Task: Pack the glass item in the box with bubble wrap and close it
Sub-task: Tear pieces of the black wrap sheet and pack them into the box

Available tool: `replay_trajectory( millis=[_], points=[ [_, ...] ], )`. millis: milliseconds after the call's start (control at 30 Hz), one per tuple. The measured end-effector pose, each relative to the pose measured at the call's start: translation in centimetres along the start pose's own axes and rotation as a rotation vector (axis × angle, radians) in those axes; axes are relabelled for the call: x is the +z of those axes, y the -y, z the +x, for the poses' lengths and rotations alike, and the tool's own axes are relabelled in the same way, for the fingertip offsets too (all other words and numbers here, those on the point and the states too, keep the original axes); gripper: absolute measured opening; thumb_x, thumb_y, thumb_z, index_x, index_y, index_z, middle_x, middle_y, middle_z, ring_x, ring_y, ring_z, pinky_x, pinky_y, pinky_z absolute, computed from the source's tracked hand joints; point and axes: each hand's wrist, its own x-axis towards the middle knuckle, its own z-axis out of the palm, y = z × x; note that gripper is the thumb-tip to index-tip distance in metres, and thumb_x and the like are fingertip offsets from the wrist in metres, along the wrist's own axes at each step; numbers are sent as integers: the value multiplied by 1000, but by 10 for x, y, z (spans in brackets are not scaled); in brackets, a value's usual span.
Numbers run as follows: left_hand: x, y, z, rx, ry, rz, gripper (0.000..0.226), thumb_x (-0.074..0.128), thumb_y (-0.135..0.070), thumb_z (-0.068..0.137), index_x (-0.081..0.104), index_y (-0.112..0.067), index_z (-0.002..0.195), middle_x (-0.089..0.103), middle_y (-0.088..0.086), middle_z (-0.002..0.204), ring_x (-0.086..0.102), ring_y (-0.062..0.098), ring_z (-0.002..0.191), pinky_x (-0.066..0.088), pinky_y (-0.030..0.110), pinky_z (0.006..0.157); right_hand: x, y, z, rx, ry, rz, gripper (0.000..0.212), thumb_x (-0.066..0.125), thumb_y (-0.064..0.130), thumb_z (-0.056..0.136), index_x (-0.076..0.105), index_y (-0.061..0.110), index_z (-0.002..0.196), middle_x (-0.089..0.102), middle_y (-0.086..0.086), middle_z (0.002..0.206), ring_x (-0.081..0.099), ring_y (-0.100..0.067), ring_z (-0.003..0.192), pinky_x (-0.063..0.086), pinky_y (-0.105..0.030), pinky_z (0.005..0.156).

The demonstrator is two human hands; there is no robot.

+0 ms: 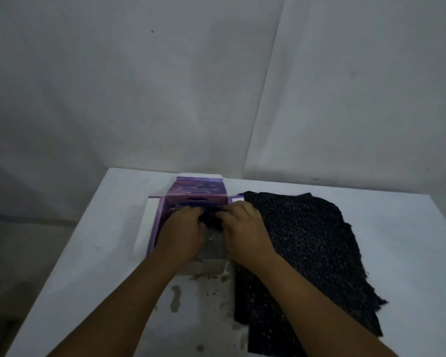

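Note:
A purple box (162, 215) lies open on the white table, its flaps spread to the far side and the left. Both my hands reach into it. My left hand (183, 233) and my right hand (242, 228) have curled fingers that grip a dark wad of black bubble wrap (211, 215) inside the box. Between my wrists shows a clear, glassy item (214, 243), partly hidden by my hands. A large sheet of black bubble wrap (307, 240) lies spread to the right of the box, under my right forearm.
The white table (397, 253) stands against a grey wall corner. Its surface is chipped and stained (204, 287) in front of the box. The table's left edge (70, 240) drops to a dark floor.

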Motion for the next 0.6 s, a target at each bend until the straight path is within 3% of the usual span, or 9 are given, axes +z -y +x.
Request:
replay_trajectory(
  millis=[200,300,400,500,600],
  points=[
    [29,-72,-18,288,-37,-105,24,59,-16,85,68,-9,106,68,7,98,62,24,91,53,36,81,-28,-58,-74,245,-38,-36,31,62,11,86,67,15,115,64,-4,111,53,-26,108,48,-42,85],
    [56,-101,-29,410,63,-172,22,61,-18,85,68,-12,105,68,4,100,61,19,93,51,31,84,-41,-90,-113,355,22,-61,29,61,12,87,67,19,115,66,-1,107,55,-24,102,49,-41,81],
    [88,-118,-37,418,202,-162,27,62,-22,86,67,-16,112,66,1,108,59,17,101,48,29,91,-50,-117,-145,467,120,-64,31,62,13,86,67,20,117,68,-3,103,58,-27,96,51,-41,76],
    [123,-126,-47,339,383,-72,39,64,-25,86,60,-18,124,59,1,123,53,17,114,42,27,100,-55,-137,-168,537,261,-40,42,62,30,88,59,21,129,64,-5,118,55,-32,110,49,-43,87],
    [152,-126,-60,317,561,59,62,71,-33,81,47,-19,137,46,2,137,41,20,126,38,32,105,-56,-150,-182,560,538,-45,82,59,61,82,31,24,150,44,0,145,35,-28,134,31,-49,108]
  ],
)
